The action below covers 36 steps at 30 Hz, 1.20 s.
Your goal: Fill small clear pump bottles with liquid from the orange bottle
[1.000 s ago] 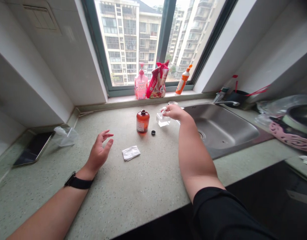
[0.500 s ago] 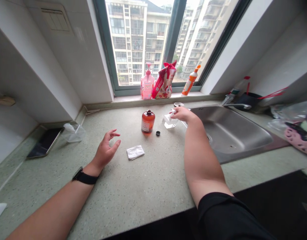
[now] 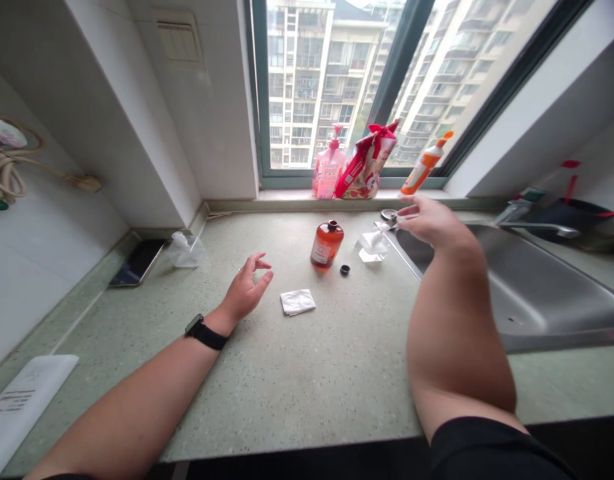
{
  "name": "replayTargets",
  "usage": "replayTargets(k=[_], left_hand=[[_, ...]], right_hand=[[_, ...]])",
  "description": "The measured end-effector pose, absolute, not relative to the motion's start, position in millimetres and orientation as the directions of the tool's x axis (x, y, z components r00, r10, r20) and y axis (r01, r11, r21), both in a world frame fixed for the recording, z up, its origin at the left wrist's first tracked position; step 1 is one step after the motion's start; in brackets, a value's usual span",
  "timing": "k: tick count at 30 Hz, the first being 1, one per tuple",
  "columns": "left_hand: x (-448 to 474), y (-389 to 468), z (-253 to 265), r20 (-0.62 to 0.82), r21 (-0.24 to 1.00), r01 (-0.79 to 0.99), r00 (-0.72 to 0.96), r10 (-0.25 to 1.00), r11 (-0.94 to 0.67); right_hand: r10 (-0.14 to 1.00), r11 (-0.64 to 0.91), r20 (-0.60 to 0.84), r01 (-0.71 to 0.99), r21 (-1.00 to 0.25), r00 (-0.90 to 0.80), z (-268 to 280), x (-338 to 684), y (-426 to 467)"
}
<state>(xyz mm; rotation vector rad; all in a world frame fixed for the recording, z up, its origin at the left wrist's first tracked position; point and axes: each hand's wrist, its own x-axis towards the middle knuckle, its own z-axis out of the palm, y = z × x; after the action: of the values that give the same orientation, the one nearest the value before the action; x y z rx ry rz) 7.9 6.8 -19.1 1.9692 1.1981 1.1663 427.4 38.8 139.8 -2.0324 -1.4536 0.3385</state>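
My left hand (image 3: pixel 247 287) rests over the counter with fingers apart and nothing in it, left of a folded white tissue (image 3: pixel 297 302). Beyond the tissue stands an amber bottle (image 3: pixel 327 245) with a pale label and an uncapped neck. Its small black cap (image 3: pixel 345 270) lies beside it. To the right is a clear square bottle (image 3: pixel 371 247) with a white pump top. My right hand (image 3: pixel 429 220) hovers just right of that pump, fingers loosely apart, apparently touching nothing. A second clear pump bottle (image 3: pixel 185 251) lies on the left of the counter.
A phone (image 3: pixel 138 262) lies by the left wall, a white slab (image 3: pixel 31 400) at front left. The steel sink (image 3: pixel 561 313) and faucet (image 3: pixel 541 228) are at right. A pink pump bottle (image 3: pixel 329 175), red bag (image 3: pixel 367 167) and orange bottle (image 3: pixel 425 167) line the windowsill.
My right hand has let go of the clear bottle's pump top and moved right. The view has turned left, so everything appears shifted right. My left hand keeps its pose.
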Motion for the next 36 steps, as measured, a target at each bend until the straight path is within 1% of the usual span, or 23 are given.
replayTargets(k=[2,4,7,8,10,12,15,17,19,20,22,24,26,28,32,36], left_hand=[[9.2,7.9,-20.5,0.411,0.783,0.415,0.216,0.886,-0.464],[9.3,9.2,-20.9,0.432,0.777,0.423,0.182,0.883,-0.467],[5.7,11.4,-19.1,0.494,0.742,0.465,0.109,0.863,-0.483],[3.6,12.2,-18.0,0.522,0.722,0.483,0.089,0.848,-0.495],[-1.1,13.9,-15.0,0.580,0.682,0.516,0.048,0.813,-0.517],[-5.9,15.7,-11.3,0.631,0.652,0.544,-0.002,0.776,-0.529],[-14.9,19.3,-3.5,0.693,0.607,0.605,-0.086,0.716,-0.515],[-25.7,23.2,3.5,0.732,0.572,0.669,-0.156,0.663,-0.475],[-42.8,28.7,10.9,0.760,0.550,0.730,-0.238,0.605,-0.404],[-53.5,31.9,14.1,0.762,0.553,0.753,-0.284,0.582,-0.357],[-76.8,38.5,18.0,0.741,0.587,0.772,-0.391,0.547,-0.244],[-98.0,44.8,17.2,0.674,0.646,0.753,-0.485,0.556,-0.126],[-112.7,50.4,11.9,0.633,0.672,0.736,-0.514,0.580,-0.081],[-120.5,55.2,4.1,0.575,0.698,0.715,-0.525,0.628,-0.041],[-125.7,61.1,-8.3,0.506,0.725,0.688,-0.529,0.681,-0.005],[-125.4,62.9,-9.6,0.505,0.737,0.675,-0.523,0.687,-0.028]], right_hand=[[0.886,-0.142,0.276,0.785,-0.603,0.373,157.1,409.7,21.3],[0.866,-0.081,0.356,0.802,-0.592,0.351,172.3,387.7,4.4],[0.870,0.077,0.457,0.863,-0.499,0.187,183.6,353.5,-13.2],[0.875,0.162,0.473,0.861,-0.483,0.101,182.6,342.7,-16.0],[0.887,0.341,0.445,0.822,-0.456,-0.121,171.6,322.2,-17.1],[0.873,0.464,0.372,0.773,-0.433,-0.316,148.7,303.0,-14.4],[0.846,0.534,0.271,0.746,-0.399,-0.460,98.9,278.6,-9.9],[0.844,0.536,0.250,0.756,-0.376,-0.475,64.1,268.5,-9.5],[0.860,0.508,0.259,0.790,-0.343,-0.440,35.1,264.6,-10.8],[0.862,0.502,0.271,0.800,-0.329,-0.429,23.9,264.4,-11.7],[0.849,0.522,0.300,0.781,-0.342,-0.436,7.9,265.3,-13.3],[0.827,0.558,0.322,0.744,-0.368,-0.461,-1.0,265.1,-14.5],[0.809,0.585,0.338,0.708,-0.395,-0.480,-5.8,262.7,-15.6],[0.802,0.596,0.350,0.689,-0.413,-0.484,-8.7,259.7,-16.4],[0.810,0.584,0.346,0.714,-0.387,-0.474,-14.0,259.1,-14.9],[0.822,0.567,0.308,0.739,-0.365,-0.479,-17.0,262.9,-11.8]])
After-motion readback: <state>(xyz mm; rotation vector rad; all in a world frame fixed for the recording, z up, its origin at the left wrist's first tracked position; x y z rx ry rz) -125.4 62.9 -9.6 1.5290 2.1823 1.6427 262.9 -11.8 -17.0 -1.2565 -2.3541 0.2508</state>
